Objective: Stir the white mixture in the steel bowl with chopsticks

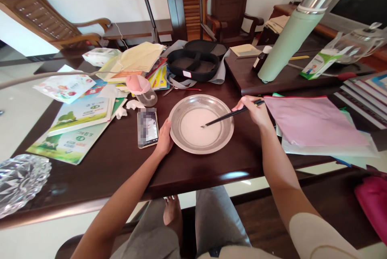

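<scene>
A shallow metal plate (223, 138) sits in the middle of the dark wooden table (121, 158), holding a thin white liquid or paste. My right hand (255, 110) is closed around a pair of black chopsticks (229, 116), whose tips rest in the white contents near the plate's centre. My left hand (165, 138) lies against the plate's left rim, fingers curved along the edge, steadying it. A phone (147, 127) lies face up just left of that hand.
Books and papers (80, 124) cover the table's left part, with a pink-lidded cup (142, 88) near the phone. A black divided tray (193, 64) sits behind the plate. A pink folder (311, 120), a green thermos (292, 37) and stacked books (367, 91) are on the right. Crumpled foil (21, 180) lies at far left.
</scene>
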The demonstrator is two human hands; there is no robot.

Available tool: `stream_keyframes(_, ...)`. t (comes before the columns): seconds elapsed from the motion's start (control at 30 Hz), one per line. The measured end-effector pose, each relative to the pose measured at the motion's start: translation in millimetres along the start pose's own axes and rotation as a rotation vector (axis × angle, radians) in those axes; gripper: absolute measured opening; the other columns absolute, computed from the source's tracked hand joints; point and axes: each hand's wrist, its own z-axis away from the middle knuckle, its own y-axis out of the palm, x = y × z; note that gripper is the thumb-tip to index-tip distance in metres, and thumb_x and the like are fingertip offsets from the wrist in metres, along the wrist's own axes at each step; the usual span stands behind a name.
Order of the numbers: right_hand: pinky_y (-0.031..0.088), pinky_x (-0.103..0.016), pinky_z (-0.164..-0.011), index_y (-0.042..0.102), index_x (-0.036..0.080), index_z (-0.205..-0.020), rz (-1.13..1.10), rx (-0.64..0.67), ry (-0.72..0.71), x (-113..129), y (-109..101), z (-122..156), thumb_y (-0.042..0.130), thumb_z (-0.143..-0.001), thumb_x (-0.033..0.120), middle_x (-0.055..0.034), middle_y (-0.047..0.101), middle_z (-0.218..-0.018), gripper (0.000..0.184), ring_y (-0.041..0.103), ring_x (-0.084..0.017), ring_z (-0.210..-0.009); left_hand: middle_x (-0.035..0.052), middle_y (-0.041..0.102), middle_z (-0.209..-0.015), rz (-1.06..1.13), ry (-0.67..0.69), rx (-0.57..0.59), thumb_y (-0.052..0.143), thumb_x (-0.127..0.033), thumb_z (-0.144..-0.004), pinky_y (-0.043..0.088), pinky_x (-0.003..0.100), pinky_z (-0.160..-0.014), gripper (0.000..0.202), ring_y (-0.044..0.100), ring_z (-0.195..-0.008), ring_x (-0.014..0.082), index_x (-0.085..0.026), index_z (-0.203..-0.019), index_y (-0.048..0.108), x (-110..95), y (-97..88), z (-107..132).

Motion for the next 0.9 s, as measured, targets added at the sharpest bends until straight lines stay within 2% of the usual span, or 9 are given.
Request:
stream_keyframes(0.2,0.061,-0.038,-0.081,0.075,0.025,-0.066,0.044,0.15,0.024,4.7,7.2,0.2,0.073,-0.083,0.065,-0.0036,0.078,-0.071,0.044,0.077,-0.024,-0.074,0.0079,0.077,-0.126,0.003,0.008,0.014,0.074,-0.057,-0.083,0.053,0.043,-0.108,0.05,0.067,-0.125,0.0326,-0.021,-0.118,0.073,0.6,-0.7,0.4)
stream_keyframes(0.37,0.06,-0.037,-0.079,0.073,0.025,-0.063,0.047,-0.01,-0.007,4.0,0.8,-0.7,0.071,-0.086,0.063,-0.003,0.076,-0.067,0.044,0.075,-0.023,-0.071,0.0085,0.076,-0.126,0.005,-0.002,0.006,0.074,-0.057,-0.083,0.053,0.043,-0.108,0.05,0.066,-0.127,0.0326,-0.02,-0.117,0.073,1.5,-1.0,0.0)
stream_keyframes(0.43,0.059,-0.037,-0.077,0.071,0.025,-0.06,0.013,-0.019,0.005,1.8,-1.1,-0.2,0.069,-0.088,0.061,-0.0026,0.075,-0.064,0.046,0.074,-0.021,-0.067,0.008,0.076,-0.127,0.01,-0.008,0.003,0.074,-0.056,-0.082,0.053,0.043,-0.109,0.049,0.066,-0.127,0.0327,-0.021,-0.116,0.073,1.1,-0.8,0.1)
stream_keyframes(0.63,0.06,-0.037,-0.082,0.076,0.024,-0.067,0.041,0.172,0.001,4.7,8.9,0.1,0.072,-0.084,0.065,-0.004,0.078,-0.071,0.044,0.076,-0.023,-0.076,0.0077,0.076,-0.128,0.004,-0.001,0.011,0.074,-0.056,-0.083,0.051,0.043,-0.111,0.05,0.066,-0.127,0.0322,-0.021,-0.118,0.073,-0.6,-0.4,0.5)
stream_keyframes(0.8,0.06,-0.039,-0.081,0.073,0.025,-0.064,0.056,-0.019,0.0,1.9,-0.8,-2.0,0.072,-0.084,0.064,-0.0026,0.075,-0.066,0.045,0.075,-0.023,-0.071,0.0079,0.077,-0.126,-0.018,0.002,-0.004,0.074,-0.055,-0.082,0.053,0.043,-0.109,0.048,0.066,-0.127,0.0338,-0.02,-0.115,0.074,-1.3,0.1,0.6)
stream_keyframes(0.9,0.059,-0.037,-0.076,0.071,0.025,-0.059,-0.004,-0.009,-0.009,-3.1,-3.5,-1.6,0.069,-0.088,0.062,-0.002,0.072,-0.062,0.047,0.073,-0.022,-0.065,0.0079,0.077,-0.126,-0.011,-0.001,-0.005,0.073,-0.053,-0.083,0.053,0.043,-0.109,0.046,0.065,-0.128,0.0337,-0.02,-0.115,0.074,-1.8,0.4,0.8)
